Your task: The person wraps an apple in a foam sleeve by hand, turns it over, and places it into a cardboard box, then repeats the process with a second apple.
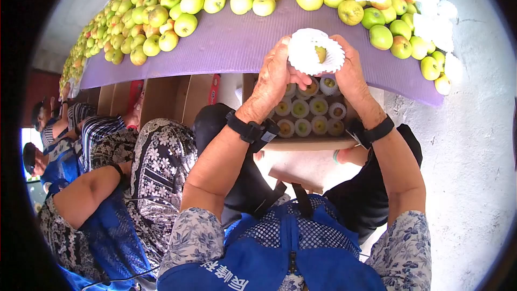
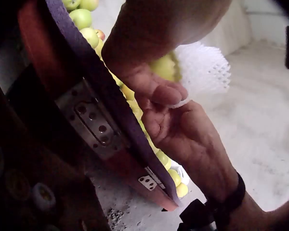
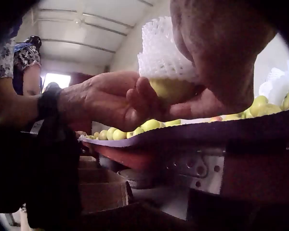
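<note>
A yellow-green apple (image 3: 171, 90) sits partly inside a white foam net sleeve (image 1: 307, 63), raised over the edge of the purple-covered table. From the left side my left hand (image 1: 274, 73) holds it, thumb by the sleeve and fingers underneath. My right hand (image 1: 350, 70) grips the opposite side, with its fingers curled at the apple in the right wrist view. The sleeve's frilled opening faces up, showing a bit of apple inside. Lower down, the apple's bare underside shows below the net. Beneath the hands, a cardboard box (image 1: 309, 144) contains rows of sleeved apples (image 1: 300, 109).
Loose apples (image 1: 156, 16) cover much of the purple mat (image 1: 237, 43). More foam sleeves (image 1: 431, 29) lie at the table's right end. Other cardboard boxes (image 1: 167, 99) stand below the table edge at left. Another person (image 1: 107, 199) sits close on the left.
</note>
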A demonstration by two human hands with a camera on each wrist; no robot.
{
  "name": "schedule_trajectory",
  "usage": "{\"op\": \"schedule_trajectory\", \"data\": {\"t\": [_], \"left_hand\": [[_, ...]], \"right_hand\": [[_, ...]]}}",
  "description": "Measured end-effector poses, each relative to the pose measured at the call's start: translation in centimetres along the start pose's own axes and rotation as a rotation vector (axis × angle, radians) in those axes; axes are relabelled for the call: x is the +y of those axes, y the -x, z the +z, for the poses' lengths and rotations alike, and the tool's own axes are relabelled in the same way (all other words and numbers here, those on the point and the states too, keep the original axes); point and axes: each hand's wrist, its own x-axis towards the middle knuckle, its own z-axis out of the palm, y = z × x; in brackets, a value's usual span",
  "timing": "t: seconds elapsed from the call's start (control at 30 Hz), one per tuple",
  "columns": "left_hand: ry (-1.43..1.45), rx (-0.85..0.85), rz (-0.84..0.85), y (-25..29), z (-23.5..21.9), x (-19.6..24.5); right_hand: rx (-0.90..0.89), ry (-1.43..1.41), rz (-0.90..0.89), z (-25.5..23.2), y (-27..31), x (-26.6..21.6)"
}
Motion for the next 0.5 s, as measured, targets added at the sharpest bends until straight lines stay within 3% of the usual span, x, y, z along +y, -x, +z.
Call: {"op": "schedule_trajectory", "data": {"t": [0.07,0.13,0.3,0.43,0.5], "left_hand": [[0.04,0.025,-0.033,0.0,0.6,0.3],[0.08,0.048,-0.066,-0.1,0.6,0.4],[0.155,-0.106,-0.137,-0.8,-1.2,0.1],[0.127,-0.053,-0.197,-0.4,-0.6,0.8],[0.095,-0.058,-0.146,-0.3,-0.5,0.8]], "right_hand": [[-0.017,-0.006,0.006,-0.1,-0.4,0.1],[0.055,0.212,-0.137,0.0,-0.5,0.3],[0.105,0.185,-0.081,0.4,-0.3,-0.4],[0.096,0.198,-0.048,0.8,0.2,-1.6],[0.091,0.2,-0.078,0.8,0.4,-1.7]]}}
